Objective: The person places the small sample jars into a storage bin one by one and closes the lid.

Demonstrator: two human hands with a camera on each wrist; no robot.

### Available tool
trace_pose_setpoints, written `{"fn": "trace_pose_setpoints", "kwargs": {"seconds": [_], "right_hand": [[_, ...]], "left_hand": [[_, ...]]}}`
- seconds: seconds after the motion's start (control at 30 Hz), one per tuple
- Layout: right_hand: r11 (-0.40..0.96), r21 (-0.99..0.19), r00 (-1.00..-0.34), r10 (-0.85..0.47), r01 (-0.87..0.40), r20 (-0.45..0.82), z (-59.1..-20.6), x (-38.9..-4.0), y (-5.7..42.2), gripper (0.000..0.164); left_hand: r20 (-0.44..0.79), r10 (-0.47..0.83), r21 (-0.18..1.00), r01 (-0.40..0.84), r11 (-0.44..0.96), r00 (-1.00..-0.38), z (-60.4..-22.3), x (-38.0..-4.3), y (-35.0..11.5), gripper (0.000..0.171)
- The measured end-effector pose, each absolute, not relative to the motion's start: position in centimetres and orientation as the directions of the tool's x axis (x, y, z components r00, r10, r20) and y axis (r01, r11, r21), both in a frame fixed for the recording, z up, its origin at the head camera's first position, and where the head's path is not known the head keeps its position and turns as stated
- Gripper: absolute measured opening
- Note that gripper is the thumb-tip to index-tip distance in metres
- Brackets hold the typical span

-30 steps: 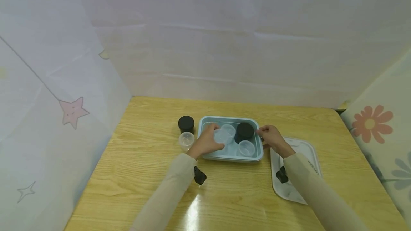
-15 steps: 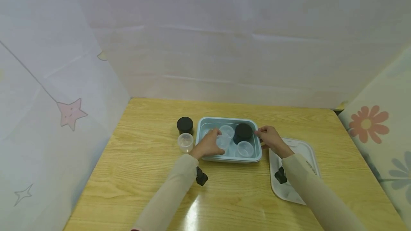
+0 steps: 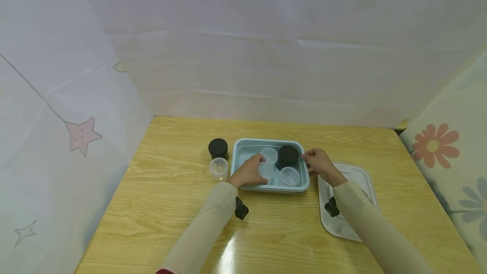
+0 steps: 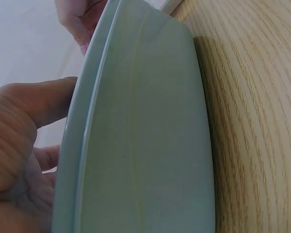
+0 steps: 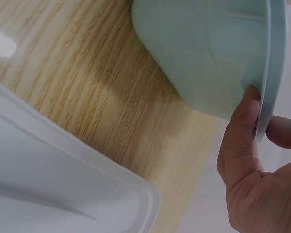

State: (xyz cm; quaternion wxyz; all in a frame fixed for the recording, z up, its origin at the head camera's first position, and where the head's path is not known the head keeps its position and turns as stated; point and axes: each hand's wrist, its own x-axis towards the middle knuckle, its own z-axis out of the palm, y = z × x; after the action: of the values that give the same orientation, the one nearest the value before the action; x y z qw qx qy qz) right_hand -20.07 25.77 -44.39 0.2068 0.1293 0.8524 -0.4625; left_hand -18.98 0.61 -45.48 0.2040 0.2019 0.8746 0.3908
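Note:
A light blue plastic bin [image 3: 281, 189] sits on the wooden table. My left hand [image 3: 248, 171] reaches over its front left side and grips a small clear plastic cup [image 3: 266, 171] inside it, thumb in front and fingers behind. Around that cup stand a second clear cup [image 3: 269, 154], a third clear cup [image 3: 290, 176] and a black-lidded jar [image 3: 288, 155]. On the right, my right hand [image 5: 254, 170] pinches the bin's rim, thumb inside and fingers outside. In the left wrist view the bin's wall [image 4: 150, 121] hides the held cup.
Left of the bin, another black-lidded jar [image 3: 218, 148] stands behind another clear cup [image 3: 219, 168]. A white lid [image 3: 357, 174] lies flat on the table [image 3: 171, 223] under the right forearm. Printed sheets [image 3: 243, 54] wall in the back and sides.
My left hand has lowered the clear cup into the bin and moved slightly toward the front. The right hand stays on the rim. The head view has shifted slightly.

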Motion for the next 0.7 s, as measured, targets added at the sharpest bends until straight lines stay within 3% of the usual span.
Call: {"fn": "trace_pose_setpoints", "kwargs": {"seconds": [0.7], "right_hand": [[0.545, -0.736, -0.886, 0.026, 0.401, -0.463, -44.43, -20.04, 25.83, 0.038]], "left_hand": [[-0.226, 0.519, 0.726, 0.213, 0.654, -0.824, -45.46, -19.26, 1.35, 0.062]]}}
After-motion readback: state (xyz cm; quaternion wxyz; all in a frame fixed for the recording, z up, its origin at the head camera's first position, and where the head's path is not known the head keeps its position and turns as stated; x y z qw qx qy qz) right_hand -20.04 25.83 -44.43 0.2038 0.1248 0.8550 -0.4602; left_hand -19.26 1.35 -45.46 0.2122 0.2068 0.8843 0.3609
